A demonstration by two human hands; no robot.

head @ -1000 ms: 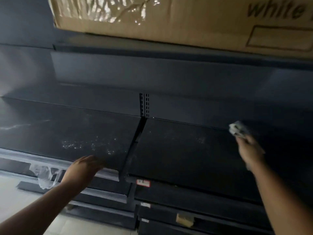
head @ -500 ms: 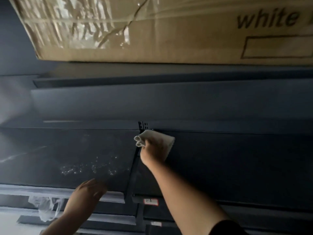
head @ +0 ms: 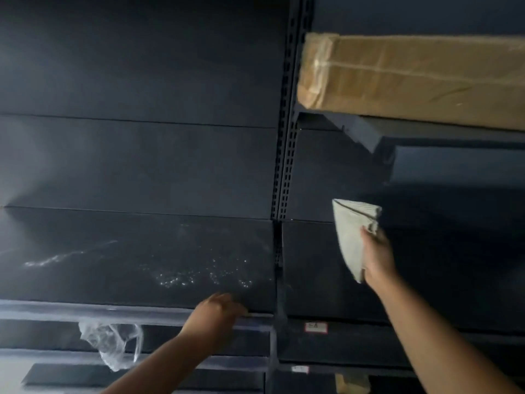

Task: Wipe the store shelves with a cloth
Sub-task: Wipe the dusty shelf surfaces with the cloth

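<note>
Across the dark shelves [head: 142, 265], dust speckles the left one. The left hand [head: 213, 311] rests on its front edge, fingers too blurred to read. Near the right shelf's [head: 426, 280] back left corner, the right hand [head: 377, 260] pinches the folded cloth [head: 352, 234], which looks light, soft and floppy and is best gripped across its folds.

Open room above left shelf [head: 127, 251]; cardboard box [head: 412, 75] overhangs right shelf [head: 443, 268]; slotted upright [head: 284, 152] between bays.
</note>
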